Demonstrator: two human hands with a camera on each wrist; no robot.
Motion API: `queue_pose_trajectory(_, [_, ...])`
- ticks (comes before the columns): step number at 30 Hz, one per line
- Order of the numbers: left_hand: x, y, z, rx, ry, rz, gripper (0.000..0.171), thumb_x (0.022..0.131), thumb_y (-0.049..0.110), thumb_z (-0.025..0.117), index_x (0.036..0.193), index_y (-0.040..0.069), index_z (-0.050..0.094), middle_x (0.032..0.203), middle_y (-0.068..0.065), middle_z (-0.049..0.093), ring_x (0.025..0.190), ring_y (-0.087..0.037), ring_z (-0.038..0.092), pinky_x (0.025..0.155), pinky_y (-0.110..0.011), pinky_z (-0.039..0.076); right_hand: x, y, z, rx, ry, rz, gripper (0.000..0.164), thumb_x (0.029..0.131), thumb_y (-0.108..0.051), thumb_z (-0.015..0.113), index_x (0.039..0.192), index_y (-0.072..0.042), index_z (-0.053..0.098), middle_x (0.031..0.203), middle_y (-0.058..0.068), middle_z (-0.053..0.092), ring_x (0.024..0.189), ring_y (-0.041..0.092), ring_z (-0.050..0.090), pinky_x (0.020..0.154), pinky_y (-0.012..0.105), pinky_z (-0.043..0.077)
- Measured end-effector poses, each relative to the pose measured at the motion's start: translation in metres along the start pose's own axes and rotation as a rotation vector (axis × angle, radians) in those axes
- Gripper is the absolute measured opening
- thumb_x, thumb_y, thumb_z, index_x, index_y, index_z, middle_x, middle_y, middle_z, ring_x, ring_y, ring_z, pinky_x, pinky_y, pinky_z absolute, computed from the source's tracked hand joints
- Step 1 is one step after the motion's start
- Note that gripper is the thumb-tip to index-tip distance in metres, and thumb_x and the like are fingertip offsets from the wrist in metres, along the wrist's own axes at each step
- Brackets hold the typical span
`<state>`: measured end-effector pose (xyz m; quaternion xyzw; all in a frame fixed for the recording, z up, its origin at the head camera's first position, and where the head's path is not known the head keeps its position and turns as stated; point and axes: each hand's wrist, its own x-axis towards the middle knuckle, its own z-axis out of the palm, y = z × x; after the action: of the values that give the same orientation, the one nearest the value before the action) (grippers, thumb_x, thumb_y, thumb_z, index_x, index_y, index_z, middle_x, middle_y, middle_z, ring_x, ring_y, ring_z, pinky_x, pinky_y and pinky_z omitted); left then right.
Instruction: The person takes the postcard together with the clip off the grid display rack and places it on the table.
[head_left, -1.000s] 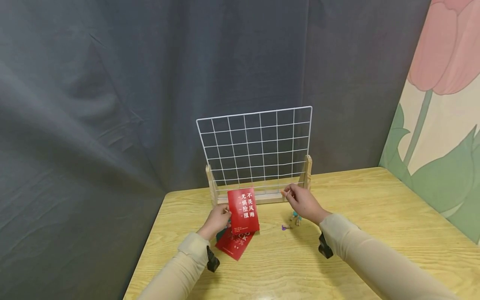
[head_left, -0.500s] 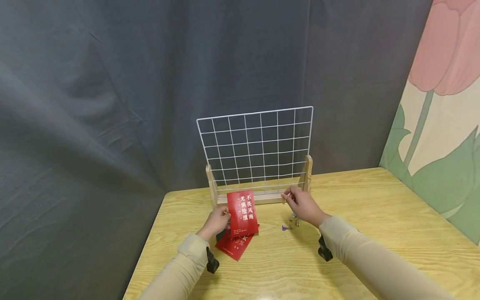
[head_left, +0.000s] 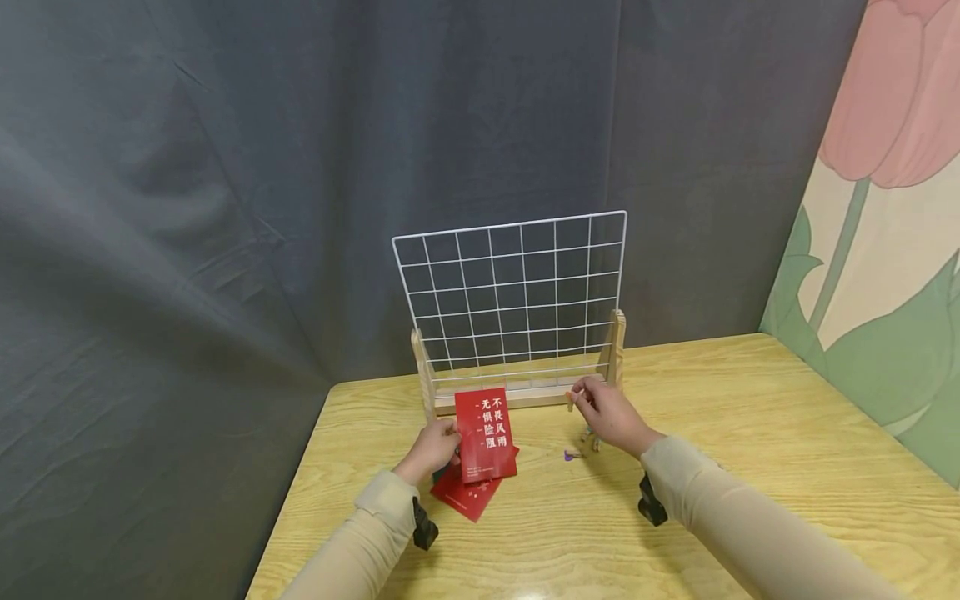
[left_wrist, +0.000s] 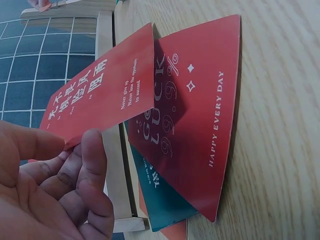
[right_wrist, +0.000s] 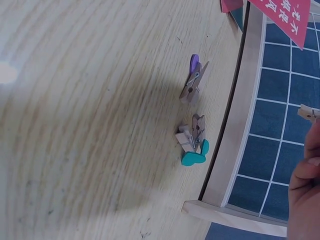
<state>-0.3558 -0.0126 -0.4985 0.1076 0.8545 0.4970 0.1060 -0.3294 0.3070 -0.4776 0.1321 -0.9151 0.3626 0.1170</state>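
Observation:
Between thumb and fingers, my left hand (head_left: 431, 448) pinches a red card (head_left: 483, 435) printed with white characters, tilted above the table. Under it lie a second red card (left_wrist: 205, 105) reading "HAPPY EVERY DAY" and a teal card (left_wrist: 167, 205), partly covered. My right hand (head_left: 609, 414) pinches a small wooden clothespin (right_wrist: 306, 113), raised in front of the grid's lower right; a bit of orange shows at the fingertips in the head view. Below that hand, a clothespin with a purple decoration (right_wrist: 194, 64) and clothespins with teal heart-like decorations (right_wrist: 194, 158) lie on the table.
A white wire grid (head_left: 510, 225) leans back in a wooden stand (head_left: 617, 346) behind both hands. The wood-grain table (head_left: 720, 392) extends to the right. A dark curtain (head_left: 495, 108) hangs behind, and a tulip-painted panel (head_left: 885, 275) stands at the right.
The left hand has lowered the red card slightly, covering more of the card beneath. My right hand, still pinching the clothespin, has shifted a little down and right.

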Motion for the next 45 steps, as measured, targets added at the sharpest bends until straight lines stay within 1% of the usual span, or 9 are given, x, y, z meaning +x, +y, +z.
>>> queue_pose_trajectory(4, [-0.001, 0.000, 0.000, 0.000, -0.006, -0.012, 0.024, 0.105, 0.001, 0.046, 0.081, 0.005, 0.047, 0.084, -0.011, 0.059, 0.063, -0.021, 0.058, 0.065, -0.037, 0.055, -0.001, 0.003, 0.001, -0.001, -0.004, 0.008, 0.015, 0.108, -0.011, 0.055, 0.108, 0.002, 0.061, 0.073, 0.000, 0.052, 0.058, 0.013, 0.045, 0.052, 0.028, 0.039])
queue_pose_trajectory(10, [-0.001, -0.002, 0.001, 0.001, -0.022, -0.049, 0.028, 0.106, 0.002, 0.045, 0.079, 0.007, 0.046, 0.084, -0.010, 0.061, 0.065, -0.020, 0.058, 0.066, -0.035, 0.054, -0.003, 0.007, 0.002, 0.008, -0.014, -0.001, 0.012, 0.107, -0.009, 0.055, 0.107, 0.002, 0.061, 0.074, -0.001, 0.053, 0.059, 0.013, 0.045, 0.052, 0.028, 0.039])
queue_pose_trajectory(17, [-0.001, -0.004, 0.003, -0.017, -0.012, -0.072, 0.026, 0.104, 0.001, 0.045, 0.079, 0.007, 0.045, 0.083, -0.010, 0.061, 0.063, -0.016, 0.054, 0.061, -0.029, 0.050, -0.007, 0.010, 0.003, 0.014, -0.013, 0.020, 0.013, 0.107, -0.010, 0.054, 0.105, 0.001, 0.061, 0.072, 0.001, 0.054, 0.057, 0.011, 0.044, 0.051, 0.027, 0.038])
queue_pose_trajectory(21, [-0.002, -0.006, 0.004, -0.020, -0.007, -0.076, 0.026, 0.104, 0.001, 0.045, 0.079, 0.007, 0.045, 0.082, -0.010, 0.061, 0.062, -0.015, 0.054, 0.060, -0.029, 0.050, -0.011, 0.011, 0.004, 0.017, -0.018, 0.018, 0.015, 0.107, -0.009, 0.055, 0.106, 0.004, 0.062, 0.073, 0.003, 0.056, 0.057, 0.010, 0.044, 0.051, 0.026, 0.038])
queue_pose_trajectory(25, [-0.001, -0.007, 0.005, -0.024, -0.010, -0.072, 0.028, 0.104, 0.001, 0.045, 0.078, 0.009, 0.043, 0.080, -0.011, 0.060, 0.061, -0.015, 0.053, 0.059, -0.028, 0.049, -0.014, 0.012, 0.006, 0.023, -0.022, 0.034, 0.015, 0.107, -0.009, 0.056, 0.107, 0.004, 0.062, 0.073, 0.002, 0.055, 0.057, 0.011, 0.044, 0.050, 0.027, 0.038])
queue_pose_trajectory(32, [-0.004, -0.005, 0.007, -0.029, -0.014, -0.072, 0.028, 0.104, 0.000, 0.045, 0.077, 0.009, 0.043, 0.079, -0.011, 0.060, 0.060, -0.015, 0.052, 0.060, -0.030, 0.050, -0.018, 0.017, 0.011, 0.072, -0.024, 0.046, 0.015, 0.108, -0.012, 0.056, 0.106, 0.002, 0.060, 0.076, 0.012, 0.061, 0.059, 0.013, 0.049, 0.049, 0.028, 0.042])
queue_pose_trajectory(35, [-0.004, -0.006, 0.007, -0.024, -0.011, -0.072, 0.027, 0.103, -0.001, 0.045, 0.077, 0.008, 0.044, 0.079, -0.011, 0.060, 0.060, -0.015, 0.052, 0.061, -0.032, 0.051, -0.018, 0.019, 0.014, 0.071, -0.033, 0.059, 0.014, 0.107, -0.012, 0.056, 0.105, 0.001, 0.060, 0.080, 0.013, 0.062, 0.061, 0.013, 0.051, 0.050, 0.028, 0.044])
queue_pose_trajectory(40, [-0.003, -0.009, 0.008, -0.019, -0.008, -0.068, 0.027, 0.103, -0.002, 0.046, 0.077, 0.008, 0.044, 0.078, -0.010, 0.059, 0.060, -0.015, 0.053, 0.060, -0.030, 0.050, -0.020, 0.021, 0.017, 0.062, -0.042, 0.071, 0.014, 0.107, -0.012, 0.056, 0.105, 0.001, 0.061, 0.082, 0.012, 0.063, 0.063, 0.012, 0.053, 0.053, 0.028, 0.045])
queue_pose_trajectory(45, [-0.001, -0.012, 0.009, -0.030, -0.008, -0.075, 0.027, 0.101, -0.003, 0.045, 0.076, 0.008, 0.044, 0.077, -0.010, 0.059, 0.059, -0.015, 0.052, 0.058, -0.028, 0.049, -0.023, 0.023, 0.020, 0.085, -0.052, 0.096, 0.014, 0.108, -0.013, 0.056, 0.104, -0.001, 0.060, 0.082, 0.010, 0.062, 0.064, 0.013, 0.054, 0.054, 0.028, 0.045])
